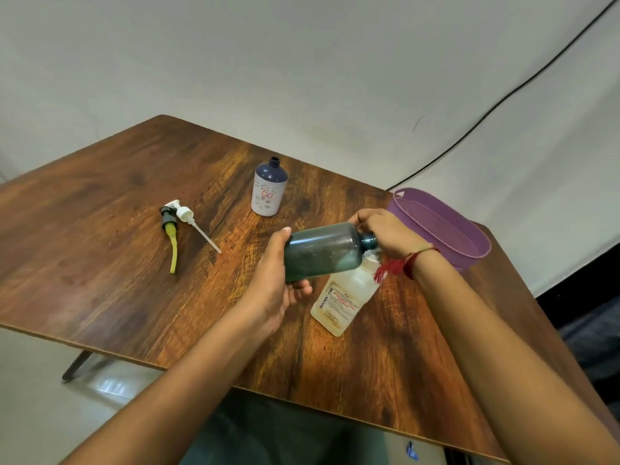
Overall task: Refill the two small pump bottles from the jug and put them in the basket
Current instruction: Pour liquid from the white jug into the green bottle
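Sideways, teal bottle (322, 253) in left hand (275, 285), right hand (385, 233) gripping neck

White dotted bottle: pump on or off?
Off. The white dotted bottle stands upright with a bare neck; two pumps lie apart from it.

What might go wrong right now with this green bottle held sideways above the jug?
Held sideways by left hand and right hand, the uncapped green bottle may dribble any leftover liquid onto the table. It hangs just above the jug; a bump might tip that. The basket sits near the table edge, close to the right forearm, and might get nudged.
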